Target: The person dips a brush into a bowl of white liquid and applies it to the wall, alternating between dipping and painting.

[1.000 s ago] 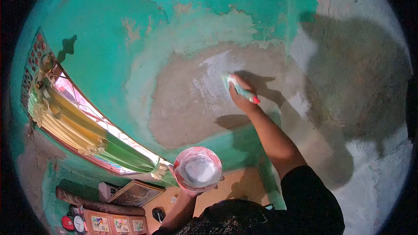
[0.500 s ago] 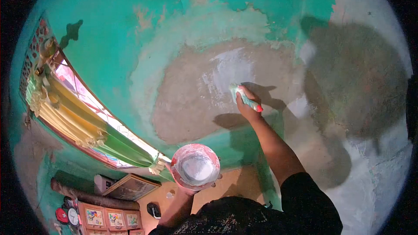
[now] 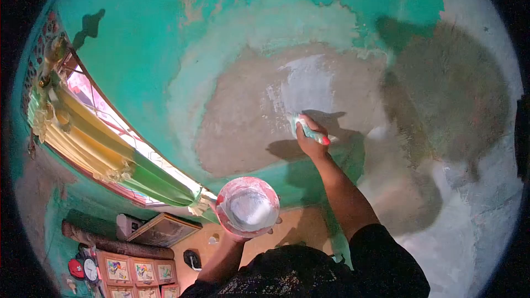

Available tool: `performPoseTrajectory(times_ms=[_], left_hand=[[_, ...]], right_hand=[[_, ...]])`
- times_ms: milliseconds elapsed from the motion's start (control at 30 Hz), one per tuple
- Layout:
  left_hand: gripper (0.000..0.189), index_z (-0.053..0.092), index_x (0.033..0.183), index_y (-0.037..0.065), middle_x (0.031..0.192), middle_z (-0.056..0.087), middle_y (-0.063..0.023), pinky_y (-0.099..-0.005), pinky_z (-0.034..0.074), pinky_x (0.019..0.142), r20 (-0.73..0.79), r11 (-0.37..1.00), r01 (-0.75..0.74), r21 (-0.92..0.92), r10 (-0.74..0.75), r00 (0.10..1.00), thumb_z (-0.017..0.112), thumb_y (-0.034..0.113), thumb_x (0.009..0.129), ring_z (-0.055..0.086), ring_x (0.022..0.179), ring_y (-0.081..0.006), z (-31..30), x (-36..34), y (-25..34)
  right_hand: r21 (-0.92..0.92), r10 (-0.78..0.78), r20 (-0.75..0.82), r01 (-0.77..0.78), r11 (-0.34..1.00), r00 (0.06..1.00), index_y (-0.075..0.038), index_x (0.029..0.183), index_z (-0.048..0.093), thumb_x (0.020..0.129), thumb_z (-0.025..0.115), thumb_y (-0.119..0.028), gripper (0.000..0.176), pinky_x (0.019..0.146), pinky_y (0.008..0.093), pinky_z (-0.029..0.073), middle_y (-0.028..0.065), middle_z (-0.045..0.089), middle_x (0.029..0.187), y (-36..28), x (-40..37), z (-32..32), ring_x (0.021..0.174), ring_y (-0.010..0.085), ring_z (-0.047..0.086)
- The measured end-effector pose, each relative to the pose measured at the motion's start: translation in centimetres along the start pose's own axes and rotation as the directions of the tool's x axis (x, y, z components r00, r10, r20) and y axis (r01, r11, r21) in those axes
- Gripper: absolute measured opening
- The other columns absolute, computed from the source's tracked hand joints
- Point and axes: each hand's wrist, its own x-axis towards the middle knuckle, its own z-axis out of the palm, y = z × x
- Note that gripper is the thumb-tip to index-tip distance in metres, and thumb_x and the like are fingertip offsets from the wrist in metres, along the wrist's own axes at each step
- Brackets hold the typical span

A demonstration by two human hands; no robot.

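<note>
My right hand (image 3: 309,144) is closed around a paintbrush (image 3: 312,131) with a pale green, red-tipped handle. Its bristle end touches the wall at the lower edge of a fresh white patch (image 3: 310,85). That patch lies on a bare grey-brown area (image 3: 234,113) of the wall. Lower down, my left hand (image 3: 236,238) supports a red, paint-smeared bowl (image 3: 268,186) from below, and most of its fingers are hidden under it. White paint (image 3: 251,209) shows inside the bowl.
Left of the bowl, a window with a yellow and green curtain (image 3: 105,149) runs diagonally. A framed picture (image 3: 165,229), a rolled brown mat (image 3: 116,243), a clock (image 3: 90,269) and a wooden cabinet (image 3: 124,284) stand lower left. Green paint (image 3: 143,55) covers the wall around the bare area.
My right hand has drawn the brush down the wall, and the white patch reaches lower. The view has shifted slightly; the bowl stays in my left hand.
</note>
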Motion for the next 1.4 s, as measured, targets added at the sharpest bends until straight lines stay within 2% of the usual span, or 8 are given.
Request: performPoseTrajectory(times_ms=[167,467,767,800,900,967,1167,1400], left_hand=[[0.109,0.038,0.14,0.008,0.128,0.047,-0.0316,-0.0615,0.058,0.057,0.039,0.999,-0.008,0.045,0.006,0.999,0.058,0.084,0.064,0.059,0.09,-0.0592,1.4,-0.1,0.8],[0.101,0.038,0.141,0.011,0.133,0.047,-0.0265,-0.0721,0.05,0.076,0.258,1.0,-0.019,-0.003,0.019,0.966,0.058,0.08,0.07,0.055,0.109,-0.0525,-0.2,-0.6,3.1],[0.11,0.034,0.146,0.017,0.144,0.039,-0.0219,-0.0724,0.048,0.083,0.249,0.988,-0.025,-0.15,0.062,0.966,0.058,0.087,0.063,0.049,0.118,-0.0528,-3.0,-1.6,4.8],[0.111,0.033,0.147,0.019,0.146,0.037,-0.0204,-0.0733,0.047,0.085,0.267,0.989,-0.028,-0.144,0.066,0.961,0.057,0.088,0.063,0.047,0.121,-0.053,-3.6,-1.3,5.2],[0.112,0.033,0.147,0.019,0.147,0.036,-0.0192,-0.074,0.046,0.085,0.263,0.996,-0.083,-0.04,0.091,0.961,0.051,0.092,0.064,0.046,0.123,-0.0521,-4.3,-1.0,6.0],[0.113,0.032,0.148,0.019,0.148,0.035,-0.0196,-0.0745,0.046,0.086,0.157,0.982,-0.105,-0.157,0.13,0.979,0.047,0.094,0.063,0.045,0.124,-0.0521,-3.4,-1.8,5.7],[0.119,0.026,0.151,0.021,0.151,0.03,-0.0217,-0.0759,0.043,0.088,0.355,0.993,0.042,-0.111,0.0,0.935,0.047,0.096,0.061,0.041,0.124,-0.0582,-6.4,-0.5,6.7],[0.12,0.024,0.151,0.022,0.151,0.028,-0.0244,-0.0758,0.042,0.089,0.328,0.979,0.118,-0.163,-0.059,0.943,0.048,0.095,0.06,0.039,0.123,-0.0617,-5.6,-0.8,7.4]], right_hand=[[-0.021,0.034,-0.024,-0.035,0.999,0.999,-0.008,0.108,0.068,0.086,0.07,-0.019,0.025,0.074,0.0358,0.054,0.0146,0.072,0.092,-0.2,1.2,-0.3,0.084,0.0276,0.071],[0.249,0.038,-0.182,0.008,0.968,0.983,-0.003,0.112,0.066,0.091,0.066,-0.019,0.026,0.08,0.0336,0.053,0.0129,0.072,0.093,-9.5,11.1,-1.1,0.086,0.0212,0.069],[-0.127,0.222,0.215,-0.198,0.972,0.951,-0.006,0.112,0.069,0.085,0.07,-0.028,0.034,0.08,0.0365,0.052,0.0161,0.072,0.094,-6.6,4.1,0.6,0.089,0.0278,0.07],[-0.097,0.068,0.133,-0.056,0.994,0.989,-0.005,0.113,0.067,0.088,0.068,-0.025,0.032,0.081,0.0354,0.052,0.0157,0.071,0.095,-6.7,4.6,0.3,0.089,0.0263,0.069],[0.185,0.09,-0.142,-0.063,0.981,0.986,-0.004,0.116,0.065,0.092,0.064,-0.022,0.03,0.082,0.0345,0.051,0.0155,0.07,0.097,-10.2,8.9,-0.4,0.09,0.0247,0.067],[0.029,-0.037,-0.28,0.047,0.998,0.959,0.002,0.122,0.06,0.095,0.062,-0.018,0.034,0.088,0.0338,0.049,0.0143,0.068,0.107,-11.0,10.9,-0.6,0.098,0.0226,0.064],[-0.207,-0.134,-0.108,0.109,0.972,0.985,-0.004,0.111,0.068,0.084,0.07,-0.012,0.028,0.073,0.0366,0.054,0.017,0.072,0.091,-6.7,5.4,1.6,0.084,0.0289,0.071],[-0.18,0.046,-0.005,-0.047,0.983,0.999,-0.003,0.114,0.065,0.089,0.067,-0.021,0.031,0.082,0.036,0.052,0.0173,0.07,0.103,-8.4,5.6,-0.1,0.095,0.0313,0.068]])
